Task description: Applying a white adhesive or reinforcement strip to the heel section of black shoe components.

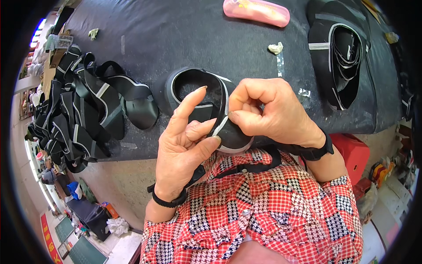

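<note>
A black strip point(236, 137) with a pale grey edge lies curled in a loop on the table in front of me. My left hand point(182, 141) grips its near edge between the thumb and a bent finger, while the index finger points up and away. Just to the right, my right hand point(272, 110) is curled in a pinch at the same pale edge. Whatever fine piece its fingertips may hold is hidden.
A tangled heap of similar black strips point(83, 105) covers the table's left side. At the right lies a coiled black strip roll point(323, 57). A pink case point(257, 12) sits at the far edge, with a crumpled scrap point(275, 48) nearer. A red stool point(351, 154) stands below the table.
</note>
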`<control>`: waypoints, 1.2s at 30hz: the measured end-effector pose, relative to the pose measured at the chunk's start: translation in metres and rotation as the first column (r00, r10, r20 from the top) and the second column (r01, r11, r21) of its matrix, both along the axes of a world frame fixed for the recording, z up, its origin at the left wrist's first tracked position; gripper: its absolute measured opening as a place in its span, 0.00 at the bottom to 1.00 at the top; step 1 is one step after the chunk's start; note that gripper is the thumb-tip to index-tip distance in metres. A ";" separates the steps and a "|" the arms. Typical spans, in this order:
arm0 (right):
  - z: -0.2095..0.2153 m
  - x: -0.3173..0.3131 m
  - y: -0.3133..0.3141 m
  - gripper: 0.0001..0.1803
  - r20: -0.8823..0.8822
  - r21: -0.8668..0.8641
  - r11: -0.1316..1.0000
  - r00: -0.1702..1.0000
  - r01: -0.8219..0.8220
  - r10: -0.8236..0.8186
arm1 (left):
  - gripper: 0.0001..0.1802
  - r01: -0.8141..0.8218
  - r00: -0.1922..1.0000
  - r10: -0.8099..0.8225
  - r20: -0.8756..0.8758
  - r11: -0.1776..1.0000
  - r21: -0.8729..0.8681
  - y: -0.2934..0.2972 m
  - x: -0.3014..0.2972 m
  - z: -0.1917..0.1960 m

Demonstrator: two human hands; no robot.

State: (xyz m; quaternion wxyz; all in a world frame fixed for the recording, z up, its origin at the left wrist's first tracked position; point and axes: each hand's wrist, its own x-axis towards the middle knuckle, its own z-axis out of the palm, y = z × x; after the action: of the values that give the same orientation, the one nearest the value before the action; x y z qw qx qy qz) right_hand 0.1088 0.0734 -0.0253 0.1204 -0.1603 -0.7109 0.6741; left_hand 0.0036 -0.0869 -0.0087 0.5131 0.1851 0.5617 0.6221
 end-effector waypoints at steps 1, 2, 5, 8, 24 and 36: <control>0.001 -0.001 -0.001 0.02 0.012 0.003 1.000 1.000 0.002 -0.002 | 0.38 0.008 1.000 -0.008 -0.004 1.000 -0.013 -0.001 -0.001 0.000; 0.000 -0.002 -0.002 0.02 0.018 -0.003 1.000 1.000 -0.003 0.003 | 0.38 0.000 1.000 -0.001 -0.008 1.000 -0.013 -0.002 -0.001 0.000; -0.004 -0.005 -0.003 0.03 0.042 -0.059 0.998 0.998 -0.036 0.039 | 0.38 0.003 0.999 -0.004 -0.034 1.000 -0.016 -0.003 0.000 0.002; -0.007 -0.007 -0.001 0.04 0.095 -0.163 0.983 0.990 -0.087 0.103 | 0.37 0.003 0.999 -0.005 -0.039 0.999 -0.033 -0.003 0.001 0.003; -0.038 -0.014 0.027 0.09 -0.302 -0.905 0.336 0.950 -0.262 -0.073 | 0.33 0.035 0.862 -0.114 -0.493 0.986 -0.165 0.030 0.046 0.036; -0.029 0.193 0.124 0.21 -0.120 -0.576 0.716 0.826 0.394 -0.551 | 0.12 0.554 0.554 -0.420 -0.719 0.831 -0.058 0.139 0.142 -0.046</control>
State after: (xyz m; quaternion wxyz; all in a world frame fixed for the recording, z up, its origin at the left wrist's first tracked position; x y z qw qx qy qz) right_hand 0.3022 0.1978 -0.0546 0.3417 -0.2668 -0.4072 0.8039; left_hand 0.1459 0.0521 -0.0550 0.3920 0.6008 0.5828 0.3817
